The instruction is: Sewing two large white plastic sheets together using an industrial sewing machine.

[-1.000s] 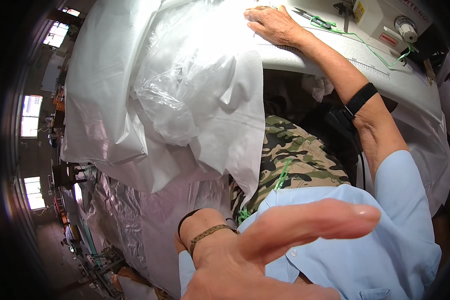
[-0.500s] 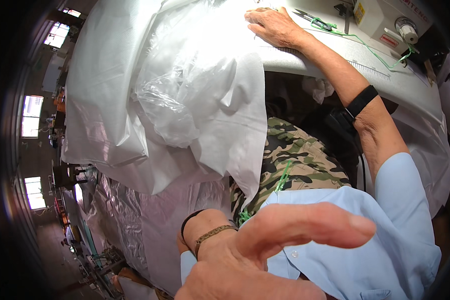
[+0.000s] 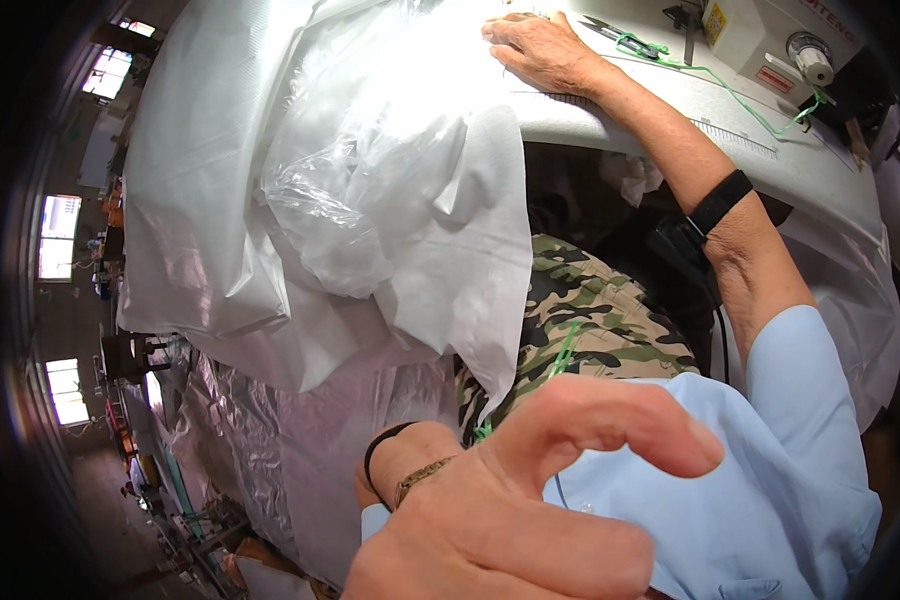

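Note:
My left hand (image 3: 510, 510) is raised close in the lower middle, a bracelet on its wrist. Its thumb and a finger are bent, with a gap between them and nothing visible in it; the other fingers are partly cut off by the lower edge. At the top, my right hand (image 3: 545, 52) lies palm down with its fingers extended on the white table (image 3: 580, 122), beside a big white sheet (image 3: 200, 200) and crumpled clear plastic film (image 3: 320, 235). Glare hides what is just left of its fingertips. Small thread snips (image 3: 625, 38) with green cord (image 3: 735, 95) lie past this hand.
A white sewing machine (image 3: 760, 45) with a round knob stands at the far right. The sheet hangs over the table's front edge toward my camouflage trousers (image 3: 610, 320). More shiny wrapped material (image 3: 270, 440) is at lower left. Windows (image 3: 60, 235) line the left side.
My left hand's thumb has bent more, and the hand has shifted slightly left and up. My right hand stays almost in place; the whole view has shifted a little.

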`<state>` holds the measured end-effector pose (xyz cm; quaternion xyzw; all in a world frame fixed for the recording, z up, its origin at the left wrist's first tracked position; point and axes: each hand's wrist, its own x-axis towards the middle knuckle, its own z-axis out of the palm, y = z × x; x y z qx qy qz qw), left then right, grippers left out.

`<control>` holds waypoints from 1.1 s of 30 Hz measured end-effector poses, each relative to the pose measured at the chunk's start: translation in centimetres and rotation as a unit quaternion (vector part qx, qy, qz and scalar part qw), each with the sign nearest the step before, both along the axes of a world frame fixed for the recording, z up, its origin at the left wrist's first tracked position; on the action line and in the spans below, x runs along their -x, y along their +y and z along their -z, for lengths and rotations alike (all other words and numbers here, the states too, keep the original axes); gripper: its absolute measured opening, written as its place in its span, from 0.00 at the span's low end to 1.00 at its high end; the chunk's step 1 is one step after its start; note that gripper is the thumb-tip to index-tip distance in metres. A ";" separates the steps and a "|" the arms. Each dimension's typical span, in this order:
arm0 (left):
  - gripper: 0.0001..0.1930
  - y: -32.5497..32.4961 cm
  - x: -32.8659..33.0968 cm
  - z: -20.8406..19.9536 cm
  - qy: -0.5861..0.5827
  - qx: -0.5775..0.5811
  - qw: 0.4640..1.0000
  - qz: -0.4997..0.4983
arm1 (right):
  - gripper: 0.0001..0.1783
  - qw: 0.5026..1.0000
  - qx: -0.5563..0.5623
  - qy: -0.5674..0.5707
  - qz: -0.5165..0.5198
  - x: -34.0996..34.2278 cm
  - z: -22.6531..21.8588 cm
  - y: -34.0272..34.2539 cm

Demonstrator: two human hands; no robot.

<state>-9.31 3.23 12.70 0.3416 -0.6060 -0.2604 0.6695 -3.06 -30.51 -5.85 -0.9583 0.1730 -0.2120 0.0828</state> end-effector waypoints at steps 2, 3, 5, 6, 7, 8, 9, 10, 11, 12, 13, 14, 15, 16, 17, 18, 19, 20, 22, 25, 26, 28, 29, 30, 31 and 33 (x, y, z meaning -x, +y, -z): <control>0.04 -0.4 0.1 0.3 0.005 -0.011 1.000 0.018 | 0.22 1.000 -0.010 -0.025 -0.013 0.0 0.1 -0.1; 0.04 -0.6 0.0 0.4 0.007 -0.019 0.999 0.030 | 0.21 0.998 -0.011 -0.051 -0.021 0.0 0.2 -0.1; 0.04 -1.1 -0.2 0.6 0.008 -0.041 0.997 0.062 | 0.20 0.998 -0.016 -0.060 -0.028 0.0 0.3 -0.2; 0.04 -1.4 -0.5 0.8 0.006 -0.057 0.995 0.083 | 0.20 0.998 -0.023 -0.043 -0.029 0.0 0.4 -0.3; 0.04 -1.6 -0.8 0.9 0.001 -0.078 0.991 0.110 | 0.20 0.998 -0.024 -0.045 -0.032 0.0 0.5 -0.4; 0.05 -1.9 -1.2 1.2 -0.004 -0.103 0.985 0.140 | 0.23 0.999 0.007 -0.033 -0.016 -0.1 0.6 -0.5; 0.05 -2.2 -1.6 1.6 -0.008 -0.127 0.978 0.163 | 0.21 0.998 -0.016 -0.060 -0.023 -0.2 0.7 -0.5; 0.06 -2.4 -1.8 2.1 -0.009 -0.142 0.975 0.168 | 0.22 0.999 -0.008 -0.049 -0.012 -0.2 0.8 -0.6; 0.06 -2.4 -1.9 2.5 -0.007 -0.144 0.978 0.151 | 0.23 0.999 -0.003 -0.037 -0.002 -0.4 0.9 -0.5; 0.06 -2.8 -1.9 3.7 -0.006 -0.113 0.987 0.115 | 0.23 0.999 -0.005 -0.038 0.002 -0.4 0.8 -0.6; 0.07 -3.1 -1.9 4.8 0.016 -0.145 0.987 0.067 | 0.23 0.999 -0.009 -0.035 0.005 -0.4 0.9 -0.5; 0.09 -3.3 -1.9 5.9 0.042 -0.178 0.983 0.029 | 0.23 0.999 -0.017 -0.026 0.006 -0.5 0.8 -0.4; 0.07 -3.4 -1.9 6.9 0.072 -0.224 0.972 -0.003 | 0.23 0.999 -0.020 -0.030 0.002 -0.5 0.8 -0.3; 0.06 -3.4 -2.0 7.7 0.125 -0.259 0.958 0.005 | 0.23 0.999 -0.029 -0.027 0.001 -0.4 0.7 -0.3; 0.08 -3.4 -2.2 8.5 0.172 -0.280 0.944 0.014 | 0.23 0.999 -0.035 -0.024 0.005 -0.4 0.6 -0.3; 0.07 -3.2 -2.3 9.0 0.191 -0.316 0.929 0.004 | 0.23 0.999 -0.035 -0.010 0.010 -0.3 0.5 -0.2; 0.07 -3.1 -2.4 9.5 0.208 -0.351 0.913 -0.008 | 0.24 0.999 -0.030 0.000 0.016 -0.2 0.4 -0.1; 0.08 -3.3 -2.6 10.1 0.234 -0.349 0.907 0.002 | 0.25 0.999 -0.025 0.010 0.022 -0.2 0.3 0.0; 0.08 -3.6 -2.9 11.0 0.265 -0.337 0.903 0.012 | 0.24 1.000 -0.024 0.005 0.018 0.0 0.0 0.2; 0.13 -3.9 -3.3 12.1 0.299 -0.319 0.899 0.030 | 0.24 0.999 -0.026 0.010 0.017 0.0 -0.2 0.2; 0.14 -3.9 -3.4 12.2 0.319 -0.329 0.889 0.025 | 0.24 0.999 -0.028 0.013 0.017 0.0 -0.2 0.2; 0.19 -3.8 -3.6 12.4 0.350 -0.314 0.881 0.048 | 0.24 0.999 -0.031 0.023 0.017 0.0 -0.3 0.2; 0.19 -3.7 -3.5 12.5 0.351 -0.329 0.876 0.040 | 0.24 0.999 -0.029 0.017 0.015 0.0 -0.3 0.2; 0.19 -3.6 -3.6 12.5 0.348 -0.334 0.875 0.034 | 0.24 0.999 -0.030 0.017 0.016 0.0 -0.3 0.2; 0.20 -3.6 -3.5 12.4 0.346 -0.339 0.874 0.029 | 0.24 0.999 -0.030 0.007 0.013 0.1 -0.3 0.2; 0.19 -3.6 -3.5 12.4 0.367 -0.332 0.868 0.047 | 0.24 0.999 -0.030 0.005 0.013 0.1 -0.3 0.3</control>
